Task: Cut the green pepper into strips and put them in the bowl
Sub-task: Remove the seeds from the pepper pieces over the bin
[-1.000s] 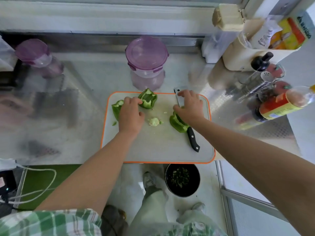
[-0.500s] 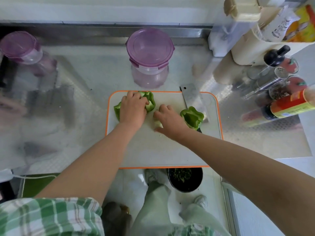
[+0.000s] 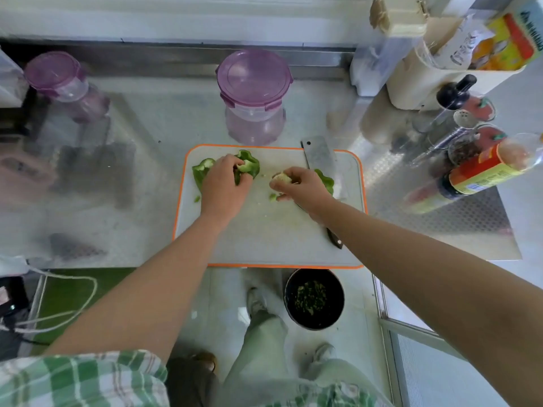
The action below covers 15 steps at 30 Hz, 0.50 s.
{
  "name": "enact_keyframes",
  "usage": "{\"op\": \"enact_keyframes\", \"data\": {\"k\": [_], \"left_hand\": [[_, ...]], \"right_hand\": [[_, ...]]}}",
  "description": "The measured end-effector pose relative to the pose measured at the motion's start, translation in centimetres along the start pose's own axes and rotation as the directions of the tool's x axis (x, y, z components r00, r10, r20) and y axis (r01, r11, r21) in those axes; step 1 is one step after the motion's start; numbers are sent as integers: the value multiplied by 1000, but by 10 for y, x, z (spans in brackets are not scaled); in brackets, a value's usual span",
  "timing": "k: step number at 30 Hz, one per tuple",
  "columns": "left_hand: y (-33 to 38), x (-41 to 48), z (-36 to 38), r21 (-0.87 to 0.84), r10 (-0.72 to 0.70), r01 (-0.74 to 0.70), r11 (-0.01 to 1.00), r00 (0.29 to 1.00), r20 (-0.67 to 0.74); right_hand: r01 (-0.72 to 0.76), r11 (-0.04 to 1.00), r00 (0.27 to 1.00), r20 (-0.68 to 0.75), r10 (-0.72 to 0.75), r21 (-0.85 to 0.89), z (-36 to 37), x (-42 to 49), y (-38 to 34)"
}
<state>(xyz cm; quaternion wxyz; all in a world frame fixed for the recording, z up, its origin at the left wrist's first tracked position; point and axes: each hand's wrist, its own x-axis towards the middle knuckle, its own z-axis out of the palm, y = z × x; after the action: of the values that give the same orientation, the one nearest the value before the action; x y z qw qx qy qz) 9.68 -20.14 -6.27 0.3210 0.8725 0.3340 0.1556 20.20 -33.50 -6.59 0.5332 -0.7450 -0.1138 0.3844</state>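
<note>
Orange-rimmed white cutting board (image 3: 264,230) is lying on the metal table (image 3: 176,118). At its far left part the left hand (image 3: 226,186) is gripping a piece of green pepper (image 3: 249,167), with the fingers (image 3: 235,163) curling over its edge. A second piece (image 3: 201,171) is lying just beside it, partly under the hand. Over the middle of the board the right hand (image 3: 302,186) is pinching the pale seed core (image 3: 282,177) between thumb and fingertips. A third piece (image 3: 326,180) is showing behind this hand, next to the cleaver (image 3: 318,155), which is lying on the board.

Below the near edge of the board, by the person's shoes, the black bowl (image 3: 338,301) is holding dark green chopped bits (image 3: 311,298).

Behind the board a purple-lidded container (image 3: 254,95) is standing closed. Another closed container (image 3: 58,80) is standing at the far left. I cannot tell what they are holding.
</note>
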Motion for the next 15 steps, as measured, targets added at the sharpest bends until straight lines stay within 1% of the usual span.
{"op": "enact_keyframes", "data": {"k": [3, 6, 8, 10, 12, 14, 15], "left_hand": [[20, -38, 4, -131, -105, 99, 986, 994, -39], [38, -86, 17, -230, -171, 153, 961, 983, -61], [51, -120, 29, -287, -207, 185, 940, 977, -48], [59, -154, 45, -355, -231, 207, 911, 973, -26], [65, -184, 60, -422, -264, 247, 872, 964, 19], [68, -208, 75, -459, -286, 291, 840, 955, 82], [69, -218, 80, -462, -289, 313, 830, 949, 124]], "right_hand": [[-28, 995, 989, 150, 13, 98, -20, -35, 2], [-117, 985, 943, 325, 70, 128, -47, -76, 19], [-191, 976, 899, 417, 133, 101, -66, -103, 37], [-254, 967, 853, 470, 229, -11, -86, -128, 61], [-309, 942, 831, 444, 336, -134, -102, -149, 91], [-343, 903, 840, 346, 418, -259, -115, -166, 122], [-342, 884, 854, 288, 434, -320, -119, -173, 137]]}}
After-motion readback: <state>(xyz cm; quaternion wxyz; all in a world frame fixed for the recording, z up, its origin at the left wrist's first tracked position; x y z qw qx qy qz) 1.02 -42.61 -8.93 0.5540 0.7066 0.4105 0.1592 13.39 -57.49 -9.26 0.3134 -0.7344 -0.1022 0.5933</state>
